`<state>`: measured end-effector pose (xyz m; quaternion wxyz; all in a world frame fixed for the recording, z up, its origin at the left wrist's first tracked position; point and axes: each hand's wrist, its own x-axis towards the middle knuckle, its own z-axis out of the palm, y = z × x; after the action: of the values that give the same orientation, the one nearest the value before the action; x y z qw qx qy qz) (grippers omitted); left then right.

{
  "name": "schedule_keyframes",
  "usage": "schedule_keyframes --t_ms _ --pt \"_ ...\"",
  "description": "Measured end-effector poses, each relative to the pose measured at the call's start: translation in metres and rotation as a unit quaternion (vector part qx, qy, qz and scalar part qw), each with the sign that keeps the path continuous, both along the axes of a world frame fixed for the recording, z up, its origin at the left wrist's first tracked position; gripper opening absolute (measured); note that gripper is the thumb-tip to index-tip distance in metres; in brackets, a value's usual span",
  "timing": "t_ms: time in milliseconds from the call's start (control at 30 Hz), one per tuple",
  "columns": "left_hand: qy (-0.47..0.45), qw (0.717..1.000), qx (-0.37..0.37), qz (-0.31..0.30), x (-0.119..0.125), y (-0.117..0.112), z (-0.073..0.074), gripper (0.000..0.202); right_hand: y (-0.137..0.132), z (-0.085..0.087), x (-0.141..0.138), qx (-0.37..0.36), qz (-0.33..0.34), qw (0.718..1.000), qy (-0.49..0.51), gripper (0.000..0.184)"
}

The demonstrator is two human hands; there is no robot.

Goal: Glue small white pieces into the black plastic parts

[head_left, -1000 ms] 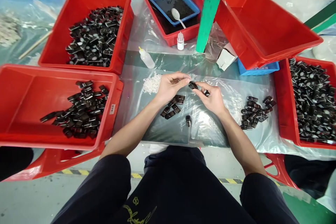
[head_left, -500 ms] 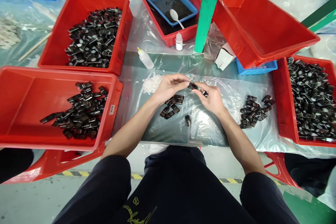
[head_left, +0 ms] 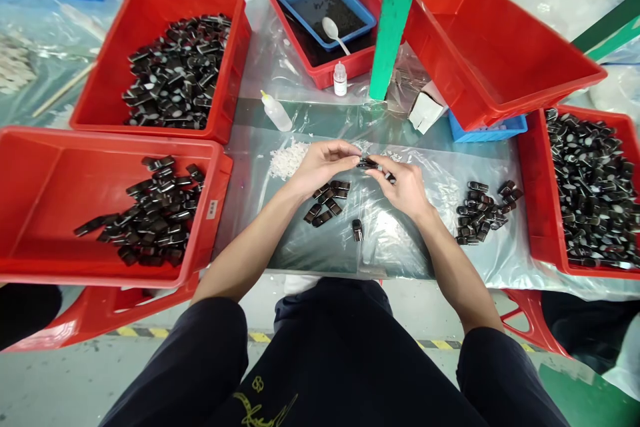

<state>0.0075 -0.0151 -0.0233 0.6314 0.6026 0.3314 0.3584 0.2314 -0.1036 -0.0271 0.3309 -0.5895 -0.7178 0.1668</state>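
Between my two hands is a small glossy black part (head_left: 367, 163), pinched from both sides above the table. My left hand (head_left: 325, 165) grips its left end with thumb and forefinger. My right hand (head_left: 404, 187) grips the right end, and a second small black piece (head_left: 391, 177) shows beside its curled fingers. Under my left hand lies a small group of black parts (head_left: 327, 203), with one single black part (head_left: 357, 230) nearer the table edge. A pile of small white pieces (head_left: 289, 159) sits left of my left hand. Fingers partly hide the held part.
Red bins (head_left: 220, 167) of black parts stand at left, another red bin (head_left: 543, 213) at right. Loose black parts (head_left: 480, 213) lie before it. A squeeze bottle (head_left: 277, 113), a small bottle (head_left: 340, 80) and a green post (head_left: 393, 27) stand beyond my hands.
The black part between my fingers has turned slightly. Both hands stay in nearly the same place, and the view has shifted very little.
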Motion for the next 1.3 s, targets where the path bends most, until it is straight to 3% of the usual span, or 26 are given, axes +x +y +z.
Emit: schedule_keyframes --t_ms 67,167,300,367,433,500,567,667,733,833,1000,1300 --pt "0.019 0.998 0.054 0.028 0.004 0.0 -0.007 0.044 0.004 -0.001 0.004 -0.002 -0.023 0.998 0.052 0.048" --pt "0.124 0.975 0.18 0.037 0.008 0.0 -0.017 0.029 0.011 -0.004 0.01 0.007 -0.072 0.99 0.125 0.049" --pt "0.289 0.895 0.338 -0.011 0.014 -0.001 -0.025 0.023 0.017 -0.01 0.014 0.018 -0.117 0.975 0.188 0.051" --pt "0.336 0.86 0.381 -0.032 0.017 -0.001 -0.027 0.025 0.017 -0.011 0.013 0.018 -0.117 0.973 0.198 0.051" --pt "0.359 0.844 0.396 -0.041 0.018 -0.001 -0.027 0.024 0.016 -0.012 0.012 0.016 -0.112 0.973 0.199 0.052" --pt "0.351 0.853 0.384 -0.037 0.017 -0.001 -0.026 0.021 0.015 -0.012 0.01 0.012 -0.107 0.975 0.197 0.051" --pt "0.306 0.886 0.347 -0.017 0.014 0.0 -0.024 0.015 0.014 -0.012 0.009 0.008 -0.099 0.977 0.189 0.05" --pt "0.183 0.939 0.286 0.049 0.009 0.001 -0.02 0.01 0.014 -0.012 0.007 0.0 -0.081 0.982 0.171 0.048" --pt "0.107 0.956 0.257 0.095 0.008 0.001 -0.015 0.011 0.012 -0.012 0.004 -0.012 -0.066 0.984 0.164 0.047" --pt "0.054 0.964 0.231 0.118 0.009 -0.001 -0.009 0.016 0.01 -0.011 -0.001 -0.036 -0.051 0.985 0.163 0.047" --pt "0.03 0.967 0.23 0.107 0.011 -0.007 -0.003 0.019 0.007 -0.009 -0.005 -0.044 -0.042 0.985 0.162 0.05" --pt "0.074 0.96 0.249 0.103 0.008 -0.009 -0.001 0.024 0.007 -0.007 -0.005 -0.045 -0.037 0.987 0.148 0.05"
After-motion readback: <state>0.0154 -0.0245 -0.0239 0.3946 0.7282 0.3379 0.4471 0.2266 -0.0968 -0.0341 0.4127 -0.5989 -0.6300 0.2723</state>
